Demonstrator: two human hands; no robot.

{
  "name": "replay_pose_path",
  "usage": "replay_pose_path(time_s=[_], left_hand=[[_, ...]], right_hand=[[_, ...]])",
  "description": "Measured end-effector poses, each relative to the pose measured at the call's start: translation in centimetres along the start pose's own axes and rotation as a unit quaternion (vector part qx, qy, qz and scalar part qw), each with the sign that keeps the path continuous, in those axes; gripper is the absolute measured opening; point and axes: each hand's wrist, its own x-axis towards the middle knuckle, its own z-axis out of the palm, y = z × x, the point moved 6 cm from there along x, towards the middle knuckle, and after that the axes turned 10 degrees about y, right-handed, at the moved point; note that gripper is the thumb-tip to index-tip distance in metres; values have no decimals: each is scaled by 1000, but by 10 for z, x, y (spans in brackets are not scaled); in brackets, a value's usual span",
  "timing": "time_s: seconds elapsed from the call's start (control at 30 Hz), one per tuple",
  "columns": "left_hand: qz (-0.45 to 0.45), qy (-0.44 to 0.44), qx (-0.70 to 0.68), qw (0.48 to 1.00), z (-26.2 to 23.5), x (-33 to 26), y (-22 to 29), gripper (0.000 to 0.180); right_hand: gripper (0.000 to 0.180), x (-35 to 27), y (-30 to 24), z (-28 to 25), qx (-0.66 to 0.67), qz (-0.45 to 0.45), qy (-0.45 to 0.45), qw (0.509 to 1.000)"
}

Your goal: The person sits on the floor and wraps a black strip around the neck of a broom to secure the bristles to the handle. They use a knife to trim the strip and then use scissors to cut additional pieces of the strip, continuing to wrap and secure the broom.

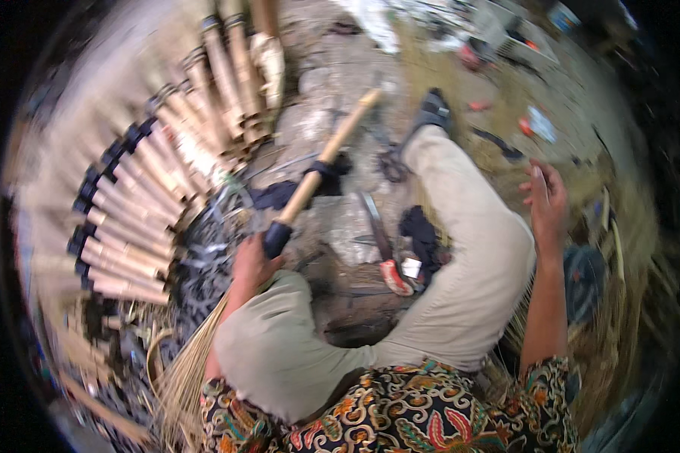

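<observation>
My left hand [253, 264] is wrapped around a stick broom just below the black band where its handle starts. The broom's pale wooden handle [340, 142] slants up and away to the right, with a second black band partway along. Its thin straw-coloured bristles [193, 366] fan out down beside my left forearm and thigh. My right hand [548, 198] is raised beyond my bent right knee, fingers apart and slightly curled, with nothing in it. Between my legs lies a curved-blade knife [378, 230] with a red and white grip. Black strips [419, 230] lie beside it.
Several brooms with pale handles [140, 204] lie in an arc at the left, bristles outward. Dark rubber strips [208, 249] are heaped next to them. Loose bristles [623, 302] spread at the right. A pale crate [525, 49] stands at the far right.
</observation>
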Motion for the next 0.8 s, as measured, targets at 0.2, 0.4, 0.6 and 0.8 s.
replay_pose_path(time_s=[0.2, 0.4, 0.6, 0.8], left_hand=[[70, 42, 29, 996, -5, -13, -13, 81], [46, 57, 6, 997, -6, -19, -27, 79], [51, 77, -3, 996, -32, -15, -25, 77], [121, 92, 47, 987, -76, -15, 31, 83]], right_hand=[[37, -31, 214, -54, -97, 235, -2, 967], [25, -133, 363, -27, -156, 245, -17, 957], [29, -152, 365, 5, -237, 230, -92, 940], [20, -155, 362, 26, -272, 224, -118, 928]])
